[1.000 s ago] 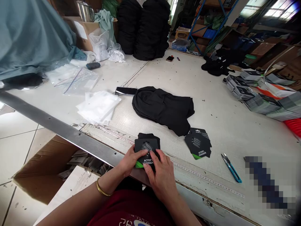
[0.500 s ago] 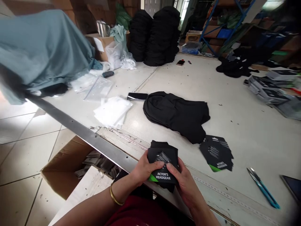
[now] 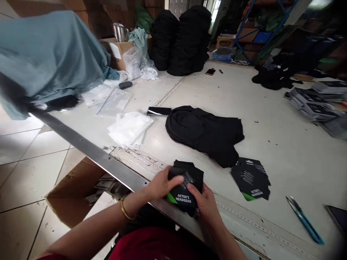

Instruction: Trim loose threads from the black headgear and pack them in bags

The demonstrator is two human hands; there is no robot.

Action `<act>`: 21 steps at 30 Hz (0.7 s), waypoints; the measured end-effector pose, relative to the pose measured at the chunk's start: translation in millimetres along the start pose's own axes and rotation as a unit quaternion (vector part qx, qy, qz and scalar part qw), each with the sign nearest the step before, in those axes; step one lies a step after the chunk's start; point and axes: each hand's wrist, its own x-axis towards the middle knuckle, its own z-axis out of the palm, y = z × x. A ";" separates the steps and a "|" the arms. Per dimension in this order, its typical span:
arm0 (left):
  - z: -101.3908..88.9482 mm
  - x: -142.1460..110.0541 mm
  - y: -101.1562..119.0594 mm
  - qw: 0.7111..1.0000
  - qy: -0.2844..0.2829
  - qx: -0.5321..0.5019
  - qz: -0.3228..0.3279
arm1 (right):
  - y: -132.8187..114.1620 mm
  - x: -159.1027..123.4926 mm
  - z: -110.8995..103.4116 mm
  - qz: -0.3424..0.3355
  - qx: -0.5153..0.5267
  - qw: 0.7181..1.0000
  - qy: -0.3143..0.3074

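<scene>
Between both hands, over the table's near edge, is a black fabric piece with a black printed card (image 3: 187,196) on its front, reading "ACTOR'S HEADGEAR" with a green corner. My left hand (image 3: 162,183) grips its left side, thumb on the card face. On its right side, my right hand (image 3: 204,200) is closed with the thumb pressed near the card's middle. Just beyond lies a flat stack of black headgear (image 3: 203,131). To the right of it rests a fanned pile of matching cards (image 3: 251,178).
Blue-handled thread snips (image 3: 305,220) lie at the right, near a dark device (image 3: 336,216). White plastic bags (image 3: 130,128) and a phone (image 3: 159,111) are to the left. An open cardboard box (image 3: 67,195) stands below the metal table edge (image 3: 108,162). Tall black fabric stacks (image 3: 188,41) rise behind.
The card and fabric have shifted slightly left and tilted a little. My left hand has moved left and its thumb has lifted away from the right thumb.
</scene>
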 end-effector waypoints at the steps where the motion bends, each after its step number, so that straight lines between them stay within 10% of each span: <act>1: -14.9 10.5 -0.7 0.999 0.017 0.040 0.000 | 1.3 3.3 -1.1 0.001 0.006 1.000 -0.001; 5: -96.3 68.4 -11.8 0.924 0.245 0.291 0.020 | 3.5 9.9 -4.8 0.028 0.043 0.998 -0.028; 9: -162.7 104.6 -29.2 0.881 0.265 0.388 -0.048 | 1.0 8.1 -4.2 0.036 0.051 0.998 -0.029; 21: -188.3 98.3 -37.2 0.912 0.248 0.306 -0.113 | -3.5 8.6 -8.9 0.065 0.068 0.993 -0.078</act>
